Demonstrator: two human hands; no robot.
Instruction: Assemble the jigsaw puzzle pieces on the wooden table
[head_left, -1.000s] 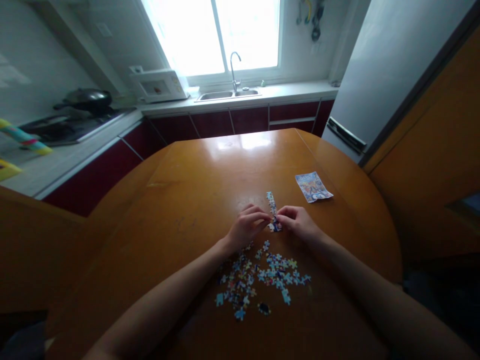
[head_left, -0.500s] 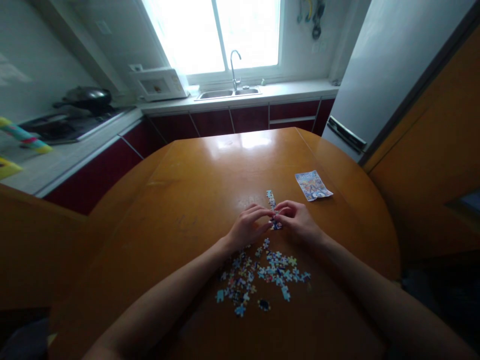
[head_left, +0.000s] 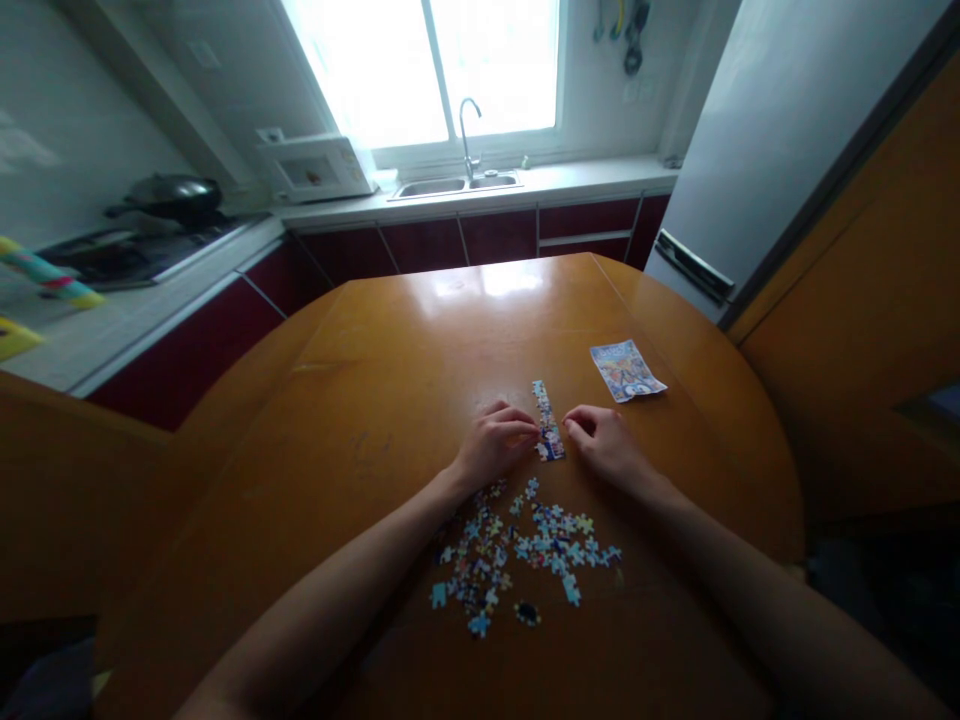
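Glossy orange-brown wood tops the rounded table [head_left: 405, 350]. Between left hand [head_left: 491, 443] and right hand [head_left: 609, 445], the narrow, knobbly-edged puzzle strip [head_left: 548, 424] lies almost uncovered; half a second ago both hands met over it. The right is loosely curled just beside it, the left half-bent at its left edge; whether either pinches anything I cannot tell. Loose pieces [head_left: 556, 534] scatter nearby.

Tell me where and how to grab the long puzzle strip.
Probably pinch the puzzle strip by its two long edges, around the middle: left hand from the left, right hand from the right. Then slide it gently. It lies flat, long and narrow, made of joined pieces, so lifting one end might pull it apart.
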